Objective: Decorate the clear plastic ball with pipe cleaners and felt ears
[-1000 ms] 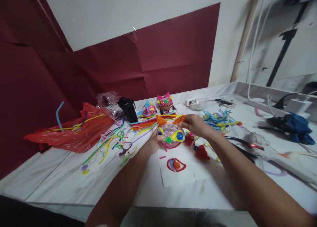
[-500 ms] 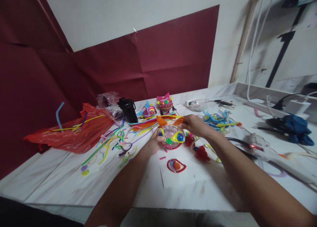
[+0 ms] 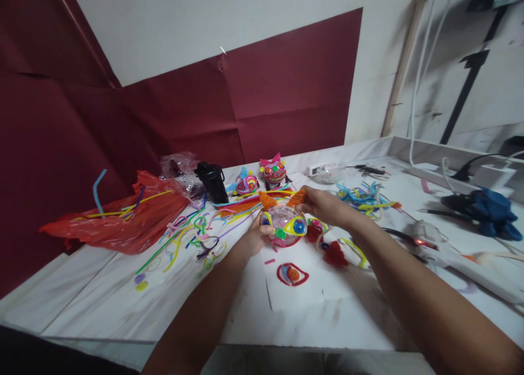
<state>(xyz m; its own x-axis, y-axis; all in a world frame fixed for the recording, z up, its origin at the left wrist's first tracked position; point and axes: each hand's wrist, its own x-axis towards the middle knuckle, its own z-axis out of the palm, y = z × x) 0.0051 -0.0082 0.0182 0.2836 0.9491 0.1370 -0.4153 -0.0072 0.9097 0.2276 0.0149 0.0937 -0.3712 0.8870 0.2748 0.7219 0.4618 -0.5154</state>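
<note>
A clear round ornament [image 3: 285, 239] carries blue-and-yellow eyes, a green nose and two orange ears. My left hand [image 3: 256, 236] is closed on its left side, thumb near the left eye. At the top right, my right hand [image 3: 317, 203] pinches the right orange ear [image 3: 296, 198]. Below the ornament, a red-edged eye piece [image 3: 292, 275] lies on white paper [image 3: 286, 299]. Red fuzzy pieces [image 3: 335, 254] lie to the right of it, below my right wrist.
Behind stand two colourful animal figures [image 3: 274, 171] and a black bottle [image 3: 212, 183]. Left are a red plastic bag [image 3: 135, 230] and scattered fuzzy stems [image 3: 178, 246]. Blue stems [image 3: 364, 196], a glue gun [image 3: 462, 263] and a blue flower-like bundle [image 3: 493, 214] lie right.
My right hand and forearm have shifted slightly, uncovering more of the yellow stem beside the red pieces. Both hands stay on the ornament.
</note>
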